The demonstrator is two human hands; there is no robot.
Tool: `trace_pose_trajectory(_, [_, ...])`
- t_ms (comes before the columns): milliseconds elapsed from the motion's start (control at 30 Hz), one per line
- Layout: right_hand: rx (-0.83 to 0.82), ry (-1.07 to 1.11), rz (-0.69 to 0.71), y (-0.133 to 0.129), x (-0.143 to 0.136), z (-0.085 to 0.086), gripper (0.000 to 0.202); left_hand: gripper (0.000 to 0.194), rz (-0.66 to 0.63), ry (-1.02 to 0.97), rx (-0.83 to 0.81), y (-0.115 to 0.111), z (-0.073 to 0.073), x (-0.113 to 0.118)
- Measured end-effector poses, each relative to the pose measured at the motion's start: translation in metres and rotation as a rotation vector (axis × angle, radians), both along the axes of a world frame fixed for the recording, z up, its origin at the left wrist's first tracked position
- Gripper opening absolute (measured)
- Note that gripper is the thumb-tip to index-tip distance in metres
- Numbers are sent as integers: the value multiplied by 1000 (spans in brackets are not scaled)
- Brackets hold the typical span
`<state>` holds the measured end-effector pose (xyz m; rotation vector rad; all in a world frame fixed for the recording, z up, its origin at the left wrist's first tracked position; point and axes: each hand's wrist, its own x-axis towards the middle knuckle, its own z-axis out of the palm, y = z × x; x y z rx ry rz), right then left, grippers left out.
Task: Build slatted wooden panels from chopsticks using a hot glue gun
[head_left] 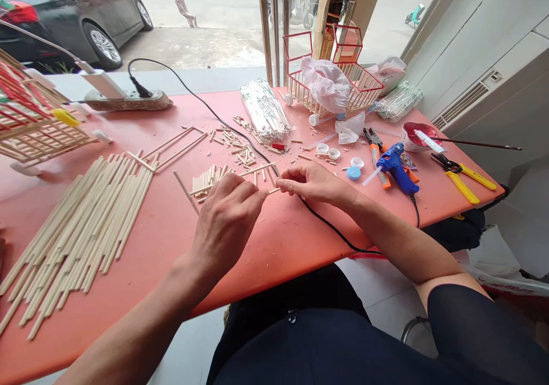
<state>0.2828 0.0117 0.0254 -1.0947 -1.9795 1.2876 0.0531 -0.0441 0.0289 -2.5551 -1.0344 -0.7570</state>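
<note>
Both hands are over the middle of the table, at a small frame of thin wooden sticks (257,169). My left hand (227,213) is closed at its near side, hiding part of it. My right hand (313,183) pinches a corner of the frame between thumb and fingers. Just beyond the left hand lies a row of short cut sticks (209,177). Several more short pieces (240,147) are scattered farther back. A larger open stick frame (182,150) rests left of them, beside a spread of long wooden sticks (86,225).
On the right lie a blue glue gun (397,167), orange-handled pliers (374,145), yellow-handled pliers (461,176) and a red bowl (422,136). Small stick-built carts stand back right (355,84) and left (38,127). A black cable (206,104) crosses the pink table (274,242).
</note>
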Motion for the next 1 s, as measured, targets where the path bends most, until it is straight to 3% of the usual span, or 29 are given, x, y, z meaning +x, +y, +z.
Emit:
trace_pose_trajectory(200, [81, -25, 28, 1, -1, -5, 35, 27, 9, -10, -7, 0, 0, 1])
trace_pose_trajectory(633, [77, -56, 17, -1, -3, -3, 29, 27, 2, -20, 0, -2, 0, 2])
trace_pose_trajectory(833, [-3, 14, -43, -1, -1, 2, 42, 31, 15, -15, -18, -2, 1, 2])
trace_pose_trajectory(1000, [-31, 82, -57, -1, 1, 4, 31, 26, -9, -26, -9, -2, 1, 3])
